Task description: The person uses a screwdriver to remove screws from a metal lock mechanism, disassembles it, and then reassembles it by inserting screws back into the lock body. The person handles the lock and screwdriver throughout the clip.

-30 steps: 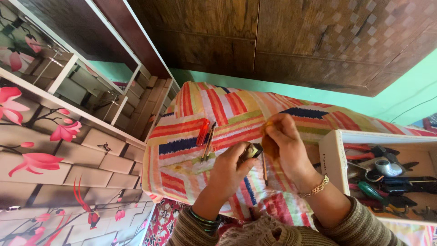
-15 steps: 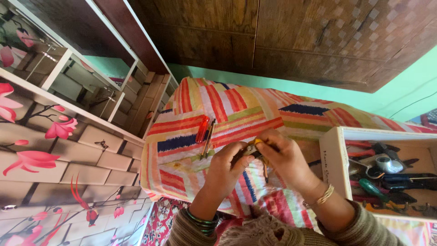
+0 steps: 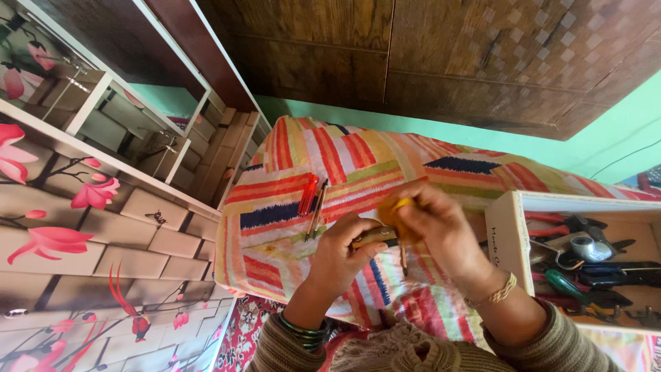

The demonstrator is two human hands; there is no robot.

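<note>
Over the striped cloth [image 3: 330, 172], both hands [image 3: 392, 238] grip a yellow-handled tool [image 3: 389, 210]

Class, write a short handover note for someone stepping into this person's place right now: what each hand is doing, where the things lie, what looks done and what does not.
Left hand: closed around a small brownish piece, held over the striped cloth.
Right hand: gripping a yellow-handled tool against that piece; the picture is blurred there, so the contact is unclear.
On the cloth: a red-handled screwdriver and a thin tool beside it, both untouched.
At the right: an open white box of pliers and cutters.
Done or left: cannot be judged; the piece is in hand, not set down.
</note>
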